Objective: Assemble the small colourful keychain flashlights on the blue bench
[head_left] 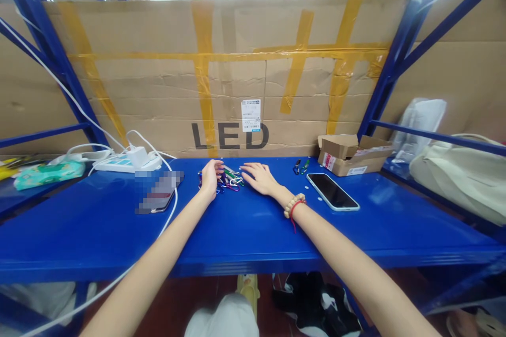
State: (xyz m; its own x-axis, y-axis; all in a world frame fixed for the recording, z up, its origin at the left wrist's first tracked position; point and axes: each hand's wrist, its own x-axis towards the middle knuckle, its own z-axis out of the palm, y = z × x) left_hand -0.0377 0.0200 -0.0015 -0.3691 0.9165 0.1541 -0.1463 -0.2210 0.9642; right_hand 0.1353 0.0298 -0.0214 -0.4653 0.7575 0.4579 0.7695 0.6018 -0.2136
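A small heap of coloured carabiner clips [230,179] lies on the blue shelf top [245,231], near its back. My left hand [210,176] rests at the heap's left side with fingers curled onto the clips. My right hand [259,178] lies at the heap's right side, palm down, fingers stretched flat towards the clips. A bead bracelet and a red cord sit on my right wrist [294,205]. Two more clips [300,167] lie apart, further right.
A phone [332,191] lies face up right of my right hand; another phone [158,192] on a white cable lies left. An open cardboard box [351,155] stands back right, a power strip [126,160] back left. A cardboard wall marked LED [229,135] closes the back.
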